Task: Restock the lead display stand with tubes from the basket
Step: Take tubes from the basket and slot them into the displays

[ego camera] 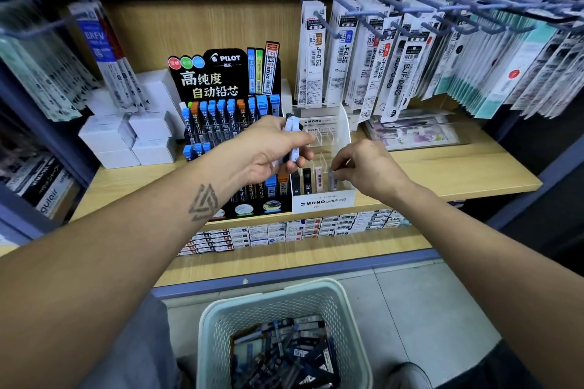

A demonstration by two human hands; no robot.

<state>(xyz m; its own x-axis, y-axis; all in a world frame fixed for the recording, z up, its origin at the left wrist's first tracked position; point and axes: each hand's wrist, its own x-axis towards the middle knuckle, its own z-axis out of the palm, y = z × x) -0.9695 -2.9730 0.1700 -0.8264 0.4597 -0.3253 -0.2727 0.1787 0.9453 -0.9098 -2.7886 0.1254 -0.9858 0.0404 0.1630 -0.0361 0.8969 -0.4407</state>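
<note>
Holding tubes [292, 139] in my left hand [268, 151] at mid-frame, beside the stand [322, 202].

My left fingers curl round a few pale tubes; my right hand [366, 167] pinches a grey tube [332, 179] standing in the stand's front row, right of centre. The basket [281, 303], at the bottom centre, holds a heap of dark tubes.

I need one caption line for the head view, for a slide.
Left hand holds spare tubes; right hand sets one in the MONO stand.
</note>
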